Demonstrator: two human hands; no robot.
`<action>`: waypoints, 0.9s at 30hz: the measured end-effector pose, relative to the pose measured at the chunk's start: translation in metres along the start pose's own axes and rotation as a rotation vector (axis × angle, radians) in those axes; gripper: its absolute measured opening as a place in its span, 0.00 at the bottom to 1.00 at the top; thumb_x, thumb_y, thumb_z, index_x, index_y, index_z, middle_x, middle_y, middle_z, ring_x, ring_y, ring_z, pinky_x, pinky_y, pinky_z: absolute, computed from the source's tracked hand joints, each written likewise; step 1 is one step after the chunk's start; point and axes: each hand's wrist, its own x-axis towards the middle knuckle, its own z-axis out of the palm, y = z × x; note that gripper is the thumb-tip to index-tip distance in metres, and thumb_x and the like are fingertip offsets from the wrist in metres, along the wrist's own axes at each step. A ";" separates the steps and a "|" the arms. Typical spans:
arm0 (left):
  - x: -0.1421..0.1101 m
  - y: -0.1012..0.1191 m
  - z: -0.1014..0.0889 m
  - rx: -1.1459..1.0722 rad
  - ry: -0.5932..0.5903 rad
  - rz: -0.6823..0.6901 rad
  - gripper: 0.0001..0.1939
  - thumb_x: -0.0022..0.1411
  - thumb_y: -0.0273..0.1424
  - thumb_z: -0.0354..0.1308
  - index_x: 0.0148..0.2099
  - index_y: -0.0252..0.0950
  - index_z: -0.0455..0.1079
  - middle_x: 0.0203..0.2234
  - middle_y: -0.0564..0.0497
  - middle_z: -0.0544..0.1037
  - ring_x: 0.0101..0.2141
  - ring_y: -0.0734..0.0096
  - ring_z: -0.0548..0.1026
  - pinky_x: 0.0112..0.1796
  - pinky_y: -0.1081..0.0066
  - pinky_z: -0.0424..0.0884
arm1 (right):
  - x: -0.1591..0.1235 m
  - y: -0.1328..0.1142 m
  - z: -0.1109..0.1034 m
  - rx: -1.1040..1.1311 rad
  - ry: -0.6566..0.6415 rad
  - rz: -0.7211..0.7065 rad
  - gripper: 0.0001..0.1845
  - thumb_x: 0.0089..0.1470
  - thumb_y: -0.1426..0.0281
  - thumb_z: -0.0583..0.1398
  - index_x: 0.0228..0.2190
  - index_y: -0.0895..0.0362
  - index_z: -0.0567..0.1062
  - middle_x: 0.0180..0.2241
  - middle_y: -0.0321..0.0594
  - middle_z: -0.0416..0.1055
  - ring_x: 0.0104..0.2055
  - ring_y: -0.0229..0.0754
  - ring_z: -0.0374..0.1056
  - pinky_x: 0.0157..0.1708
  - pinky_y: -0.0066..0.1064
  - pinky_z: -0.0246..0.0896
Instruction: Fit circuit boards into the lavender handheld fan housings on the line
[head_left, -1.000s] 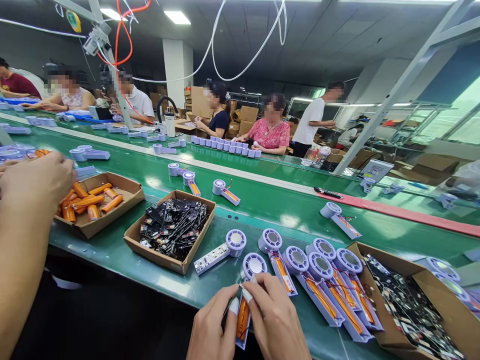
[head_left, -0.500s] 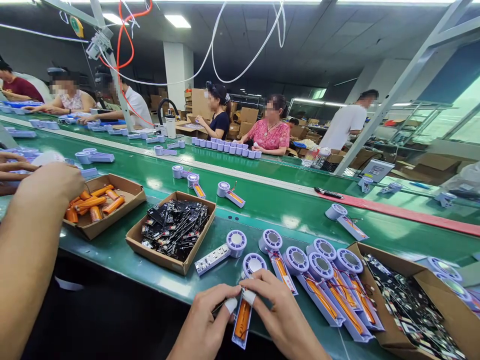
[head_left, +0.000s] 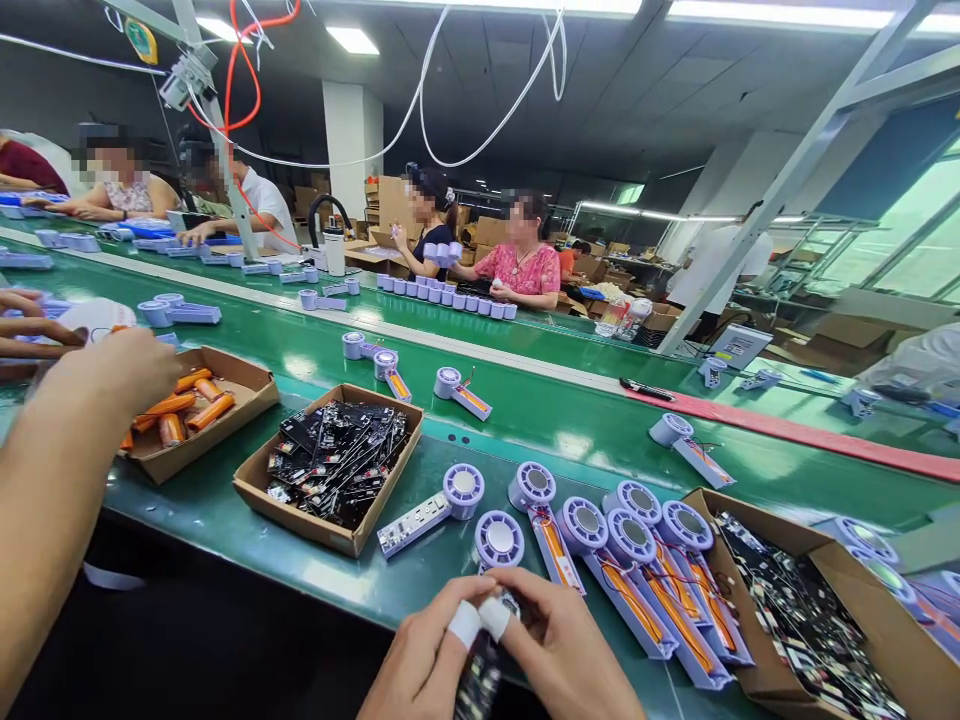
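Observation:
Between my hands is a black circuit board point(head_left: 480, 680), placed over the handle of a lilac handheld fan point(head_left: 499, 540) whose round head points away from me. My left hand point(head_left: 427, 645) is closed, its thumb and fingers pinching at the board's upper end. My right hand point(head_left: 566, 645) is closed there from the other side. Both thumbs wear white finger covers. The fingertips hide the joint between board and fan head. Just left lies another lilac fan point(head_left: 463, 488) with a board in its handle. To the right, several fans point(head_left: 631, 537) show orange batteries and thin wires.
A cardboard tray point(head_left: 251, 475) of black boards stands at left, another box point(head_left: 795, 690) of boards at right. A co-worker's arm point(head_left: 67, 470) reaches over a tray point(head_left: 262, 395) of orange batteries. Beyond runs a green conveyor point(head_left: 540, 410) carrying fans; people sit across it.
The orange battery in the fan handle was visible before; now the black circuit board covers that spot between my hands. The co-worker's hand has lifted slightly from the battery tray.

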 end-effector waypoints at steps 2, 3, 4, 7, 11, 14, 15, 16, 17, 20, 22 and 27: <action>0.003 -0.007 0.003 0.037 -0.003 0.037 0.17 0.66 0.33 0.48 0.52 0.48 0.73 0.48 0.54 0.78 0.48 0.63 0.74 0.49 0.68 0.67 | 0.001 0.004 -0.002 0.124 0.041 0.025 0.12 0.54 0.62 0.61 0.37 0.56 0.78 0.32 0.38 0.74 0.38 0.45 0.69 0.39 0.30 0.62; 0.006 -0.011 0.004 0.073 -0.002 0.047 0.17 0.65 0.32 0.49 0.52 0.46 0.72 0.46 0.51 0.78 0.44 0.63 0.75 0.46 0.68 0.69 | 0.002 0.006 -0.002 0.190 0.066 0.039 0.12 0.52 0.62 0.62 0.35 0.56 0.78 0.33 0.38 0.74 0.38 0.45 0.69 0.38 0.30 0.62; 0.011 -0.013 0.006 0.119 -0.007 0.048 0.16 0.64 0.32 0.50 0.52 0.43 0.72 0.43 0.50 0.78 0.39 0.63 0.75 0.42 0.68 0.70 | 0.004 0.008 -0.002 0.256 0.086 0.055 0.12 0.52 0.61 0.62 0.34 0.57 0.78 0.32 0.38 0.74 0.36 0.44 0.69 0.36 0.30 0.62; 0.024 -0.013 0.008 0.260 -0.082 0.051 0.13 0.62 0.31 0.53 0.48 0.38 0.72 0.37 0.48 0.76 0.34 0.63 0.74 0.39 0.66 0.69 | 0.006 0.012 0.001 0.468 0.060 0.097 0.13 0.49 0.59 0.63 0.29 0.57 0.75 0.25 0.34 0.69 0.26 0.37 0.63 0.28 0.26 0.59; 0.032 -0.004 0.008 0.236 -0.188 -0.005 0.10 0.61 0.33 0.53 0.40 0.37 0.74 0.35 0.47 0.77 0.41 0.56 0.73 0.44 0.62 0.66 | 0.002 0.016 0.010 0.651 -0.018 0.085 0.13 0.47 0.61 0.66 0.27 0.57 0.73 0.22 0.31 0.64 0.23 0.31 0.55 0.24 0.21 0.52; 0.032 -0.004 0.009 -0.084 -0.279 -0.109 0.11 0.60 0.36 0.56 0.41 0.36 0.74 0.37 0.46 0.78 0.43 0.55 0.73 0.44 0.62 0.67 | -0.004 0.019 0.013 0.794 -0.063 0.081 0.14 0.46 0.60 0.67 0.26 0.57 0.73 0.22 0.31 0.64 0.22 0.30 0.54 0.23 0.21 0.51; 0.032 -0.006 0.011 -0.249 -0.324 -0.139 0.13 0.60 0.37 0.57 0.43 0.35 0.73 0.38 0.46 0.78 0.42 0.56 0.74 0.44 0.63 0.68 | -0.006 0.019 0.012 0.840 -0.085 0.081 0.15 0.45 0.59 0.68 0.26 0.57 0.73 0.21 0.31 0.64 0.21 0.30 0.54 0.22 0.21 0.51; 0.032 -0.008 0.013 -0.418 -0.368 -0.169 0.15 0.59 0.37 0.58 0.46 0.36 0.71 0.38 0.46 0.78 0.41 0.58 0.75 0.42 0.64 0.69 | -0.008 0.020 0.011 0.868 -0.110 0.082 0.16 0.44 0.58 0.68 0.26 0.57 0.73 0.21 0.31 0.64 0.21 0.30 0.54 0.22 0.22 0.51; 0.031 -0.011 0.016 -0.566 -0.400 -0.192 0.17 0.59 0.37 0.59 0.49 0.36 0.69 0.38 0.47 0.78 0.38 0.60 0.76 0.40 0.65 0.69 | -0.010 0.020 0.009 0.866 -0.123 0.078 0.16 0.44 0.58 0.68 0.26 0.57 0.73 0.21 0.31 0.65 0.21 0.31 0.55 0.23 0.22 0.53; 0.027 -0.018 0.024 -0.722 -0.345 -0.163 0.18 0.62 0.40 0.58 0.50 0.37 0.65 0.35 0.49 0.78 0.31 0.67 0.76 0.37 0.68 0.69 | -0.015 0.018 -0.001 0.614 -0.046 0.027 0.13 0.48 0.59 0.67 0.29 0.56 0.76 0.25 0.35 0.70 0.26 0.36 0.63 0.29 0.26 0.60; 0.023 -0.018 0.027 -0.612 -0.205 -0.087 0.17 0.64 0.41 0.56 0.50 0.37 0.65 0.39 0.47 0.78 0.33 0.69 0.74 0.37 0.70 0.69 | -0.016 0.016 -0.008 0.322 0.020 -0.028 0.10 0.52 0.61 0.64 0.31 0.55 0.78 0.31 0.40 0.74 0.34 0.41 0.68 0.36 0.29 0.63; 0.017 -0.013 0.029 -0.360 0.023 -0.059 0.19 0.63 0.40 0.55 0.53 0.38 0.65 0.48 0.44 0.76 0.48 0.60 0.72 0.49 0.67 0.66 | -0.016 0.009 -0.009 0.113 0.101 -0.074 0.11 0.53 0.61 0.63 0.34 0.54 0.80 0.37 0.44 0.76 0.41 0.48 0.71 0.39 0.31 0.66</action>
